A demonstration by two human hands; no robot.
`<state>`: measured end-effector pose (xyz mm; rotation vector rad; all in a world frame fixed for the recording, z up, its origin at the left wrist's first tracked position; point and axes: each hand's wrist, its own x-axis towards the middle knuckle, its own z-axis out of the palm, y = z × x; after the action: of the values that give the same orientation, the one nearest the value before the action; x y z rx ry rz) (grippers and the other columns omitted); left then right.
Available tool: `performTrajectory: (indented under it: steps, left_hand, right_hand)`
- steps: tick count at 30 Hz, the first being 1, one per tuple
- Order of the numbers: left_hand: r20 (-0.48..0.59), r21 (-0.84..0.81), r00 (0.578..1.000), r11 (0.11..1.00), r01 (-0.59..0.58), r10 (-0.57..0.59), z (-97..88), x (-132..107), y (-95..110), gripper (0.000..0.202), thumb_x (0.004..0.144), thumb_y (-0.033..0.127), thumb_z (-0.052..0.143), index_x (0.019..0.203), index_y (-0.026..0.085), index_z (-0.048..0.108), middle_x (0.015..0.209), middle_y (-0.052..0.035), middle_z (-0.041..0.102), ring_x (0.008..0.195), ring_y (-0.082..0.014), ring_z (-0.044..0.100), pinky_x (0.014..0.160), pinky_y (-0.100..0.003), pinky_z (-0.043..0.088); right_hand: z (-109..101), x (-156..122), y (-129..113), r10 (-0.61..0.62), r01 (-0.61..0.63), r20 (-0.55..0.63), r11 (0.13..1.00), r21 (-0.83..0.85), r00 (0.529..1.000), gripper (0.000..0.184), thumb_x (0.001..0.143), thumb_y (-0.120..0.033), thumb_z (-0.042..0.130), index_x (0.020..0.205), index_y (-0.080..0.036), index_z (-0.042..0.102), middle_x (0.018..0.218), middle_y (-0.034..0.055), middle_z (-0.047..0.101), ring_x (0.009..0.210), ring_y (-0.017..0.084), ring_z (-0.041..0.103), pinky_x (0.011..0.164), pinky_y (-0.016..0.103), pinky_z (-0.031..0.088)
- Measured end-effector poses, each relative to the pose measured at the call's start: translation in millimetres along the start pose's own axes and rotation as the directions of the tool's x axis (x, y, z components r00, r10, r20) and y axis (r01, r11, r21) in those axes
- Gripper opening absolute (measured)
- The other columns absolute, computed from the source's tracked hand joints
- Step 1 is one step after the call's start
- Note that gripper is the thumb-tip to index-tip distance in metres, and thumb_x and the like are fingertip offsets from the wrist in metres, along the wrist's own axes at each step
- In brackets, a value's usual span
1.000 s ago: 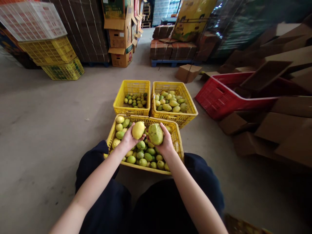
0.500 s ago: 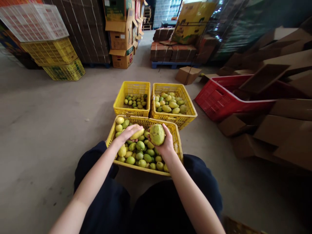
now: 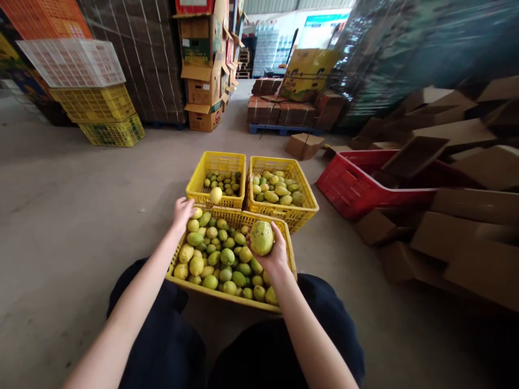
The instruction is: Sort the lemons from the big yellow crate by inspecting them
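Observation:
My right hand (image 3: pixel 276 254) is closed around a large green-yellow fruit (image 3: pixel 261 237), held up over the near yellow crate (image 3: pixel 285 229), which is full of lemons and green fruit. My left hand (image 3: pixel 182 209) hovers at that crate's far left corner, fingers loose and holding nothing. A yellow lemon (image 3: pixel 215 195) is in the air just right of it, at the near rim of the far left yellow crate (image 3: pixel 217 159), which holds small green fruit. The far right yellow crate (image 3: pixel 302 181) holds larger yellow-green fruit.
I sit on a concrete floor with my knees either side of the near crate. A red crate (image 3: pixel 352 189) and loose cardboard boxes (image 3: pixel 458 227) lie to the right. Stacked yellow and white crates (image 3: pixel 97 108) stand at the far left, with cartons and a pallet (image 3: pixel 284 111) behind.
My left hand turned over, reached forward and let go of the yellow lemon, which now flies toward the far left crate. My right hand keeps its fruit. The view tilted up.

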<state>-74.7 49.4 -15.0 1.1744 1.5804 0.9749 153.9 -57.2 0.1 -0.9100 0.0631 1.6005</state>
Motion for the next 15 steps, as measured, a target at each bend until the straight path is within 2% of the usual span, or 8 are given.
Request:
performTrajectory:
  steps: [1, 2, 4, 6, 9, 12, 14, 15]
  left_hand:
    - [-0.135, -0.175, 0.990, 0.984, 0.021, -0.046, -9.6, 5, 5, 0.014, 0.093, 0.028, 0.055, 0.101, 0.018, 0.060, 0.099, -0.0057, 0.067, 0.080, -0.0092, 0.069, 0.082, -0.022, 0.056]
    - [-0.198, -0.309, 0.975, 0.951, 0.031, -0.096, -16.3, 7, 9, 0.011, 0.092, 0.023, 0.053, 0.101, 0.018, 0.058, 0.099, -0.0053, 0.067, 0.074, -0.0074, 0.068, 0.079, -0.021, 0.056]
    - [-0.175, -0.461, 0.972, 0.885, 0.062, -0.159, -19.7, -1, 11, 0.009, 0.089, 0.016, 0.054, 0.098, 0.017, 0.058, 0.098, -0.0040, 0.067, 0.066, -0.0067, 0.067, 0.071, -0.019, 0.056]
    - [-0.010, -0.398, 0.991, 0.910, 0.116, -0.130, -11.4, -16, 9, 0.008, 0.088, 0.014, 0.055, 0.094, 0.016, 0.060, 0.097, -0.0035, 0.068, 0.064, -0.0078, 0.068, 0.064, -0.018, 0.054]
    - [0.205, -0.198, 0.971, 0.967, 0.162, -0.121, 8.6, -34, 5, 0.008, 0.088, 0.017, 0.056, 0.090, 0.016, 0.064, 0.098, -0.0037, 0.070, 0.064, -0.0089, 0.068, 0.059, -0.017, 0.051]
    - [0.237, -0.075, 0.963, 0.986, 0.149, -0.128, 20.3, -40, 4, 0.008, 0.087, 0.019, 0.058, 0.090, 0.016, 0.065, 0.099, -0.0034, 0.070, 0.062, -0.0083, 0.067, 0.059, -0.018, 0.051]
    - [0.238, -0.043, 0.965, 0.991, 0.126, -0.112, 21.5, -38, 2, 0.009, 0.086, 0.021, 0.059, 0.091, 0.017, 0.065, 0.100, -0.0033, 0.070, 0.063, -0.0088, 0.067, 0.063, -0.019, 0.052]
    - [0.243, -0.036, 0.964, 0.992, 0.117, -0.105, 20.9, -37, 1, 0.010, 0.086, 0.022, 0.059, 0.091, 0.017, 0.065, 0.100, -0.0033, 0.070, 0.064, -0.0092, 0.068, 0.065, -0.020, 0.052]
  right_hand:
    - [0, 0, 1, 0.003, -0.003, 0.001, 1.000, -0.001, 1.000, 0.030, 0.090, -0.044, 0.050, 0.085, -0.019, 0.066, 0.067, 0.0054, 0.071, 0.058, 0.020, 0.066, 0.054, 0.032, 0.057]
    - [0, 1, 2, 0.010, -0.010, 0.005, 1.000, -0.004, 1.000, 0.029, 0.090, -0.044, 0.051, 0.085, -0.019, 0.066, 0.067, 0.0052, 0.071, 0.058, 0.020, 0.066, 0.054, 0.032, 0.057]
    - [1, 3, 5, 0.028, -0.028, 0.010, 0.999, -0.016, 1.000, 0.028, 0.089, -0.044, 0.053, 0.085, -0.019, 0.065, 0.067, 0.0047, 0.071, 0.059, 0.020, 0.066, 0.056, 0.033, 0.058]
    - [2, 6, 12, 0.054, -0.053, 0.011, 0.997, -0.055, 0.998, 0.027, 0.089, -0.044, 0.054, 0.084, -0.018, 0.064, 0.067, 0.0046, 0.070, 0.061, 0.020, 0.067, 0.058, 0.034, 0.059]
    - [2, 11, 30, 0.116, -0.113, 0.000, 0.970, -0.216, 0.993, 0.024, 0.089, -0.041, 0.055, 0.085, -0.019, 0.063, 0.066, 0.0032, 0.069, 0.062, 0.019, 0.068, 0.059, 0.031, 0.058]
    - [-8, 14, 61, 0.264, -0.244, -0.028, 0.840, -0.484, 0.964, 0.022, 0.087, -0.038, 0.057, 0.087, -0.018, 0.064, 0.066, 0.0023, 0.069, 0.057, 0.017, 0.066, 0.053, 0.028, 0.057]
    - [-22, 11, 88, 0.392, -0.345, -0.058, 0.718, -0.604, 0.918, 0.019, 0.083, -0.033, 0.061, 0.083, -0.015, 0.067, 0.063, 0.0048, 0.069, 0.051, 0.018, 0.064, 0.045, 0.030, 0.054]
    - [-30, 8, 103, 0.474, -0.387, -0.065, 0.623, -0.679, 0.878, 0.018, 0.082, -0.031, 0.061, 0.078, -0.015, 0.067, 0.061, 0.0045, 0.068, 0.047, 0.018, 0.063, 0.040, 0.030, 0.053]
